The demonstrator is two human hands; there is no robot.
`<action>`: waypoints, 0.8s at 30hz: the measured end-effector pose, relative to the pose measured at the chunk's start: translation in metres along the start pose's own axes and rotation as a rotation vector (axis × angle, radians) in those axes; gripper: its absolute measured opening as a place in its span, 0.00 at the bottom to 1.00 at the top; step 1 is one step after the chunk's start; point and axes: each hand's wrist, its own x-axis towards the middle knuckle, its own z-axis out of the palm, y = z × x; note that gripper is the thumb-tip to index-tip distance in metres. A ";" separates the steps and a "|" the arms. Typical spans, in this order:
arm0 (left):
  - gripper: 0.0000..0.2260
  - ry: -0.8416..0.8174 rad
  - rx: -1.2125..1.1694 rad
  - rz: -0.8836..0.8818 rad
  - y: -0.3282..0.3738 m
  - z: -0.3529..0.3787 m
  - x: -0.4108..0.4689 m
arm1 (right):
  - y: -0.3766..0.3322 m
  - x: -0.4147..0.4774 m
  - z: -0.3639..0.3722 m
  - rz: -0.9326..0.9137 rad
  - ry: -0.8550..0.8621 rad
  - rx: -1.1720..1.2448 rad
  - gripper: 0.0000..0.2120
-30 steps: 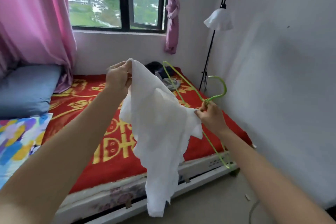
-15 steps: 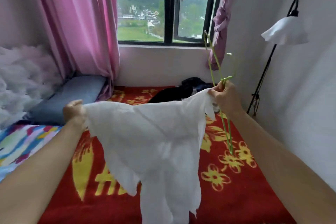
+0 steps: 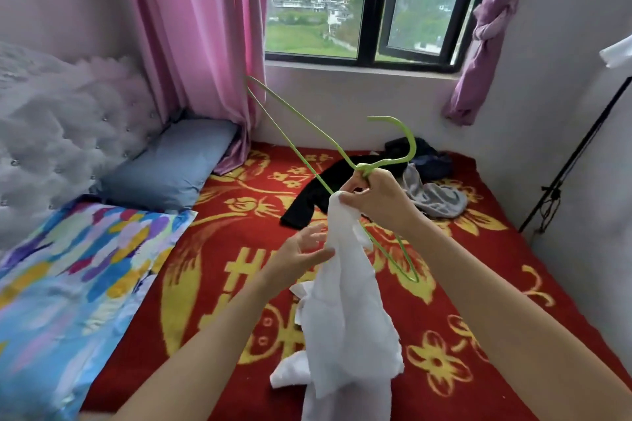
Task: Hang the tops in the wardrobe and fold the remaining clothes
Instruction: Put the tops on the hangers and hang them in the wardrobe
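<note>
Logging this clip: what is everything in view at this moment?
top: one, white, hanging from right hand over bed
hanger: one, green, in right hand
black garment: one, on blanket
grey garment: one, on blanket, far right
blanket: one, red and yellow, covering bed
pillow: one, blue, by headboard
curtains: pink left of window, purple knotted right
lamp: one, black stand, right wall
left hand: open, touching top
right hand: grips hanger, pinches top
</note>
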 end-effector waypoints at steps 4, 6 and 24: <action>0.15 -0.007 0.023 0.114 0.000 0.006 0.014 | 0.001 0.007 -0.001 -0.050 0.016 -0.105 0.07; 0.18 0.074 0.035 0.147 0.003 0.005 0.017 | 0.013 0.011 0.000 -0.048 0.093 -0.137 0.11; 0.06 0.236 -0.200 0.051 -0.035 -0.008 -0.010 | 0.093 -0.024 0.088 0.407 0.053 0.379 0.15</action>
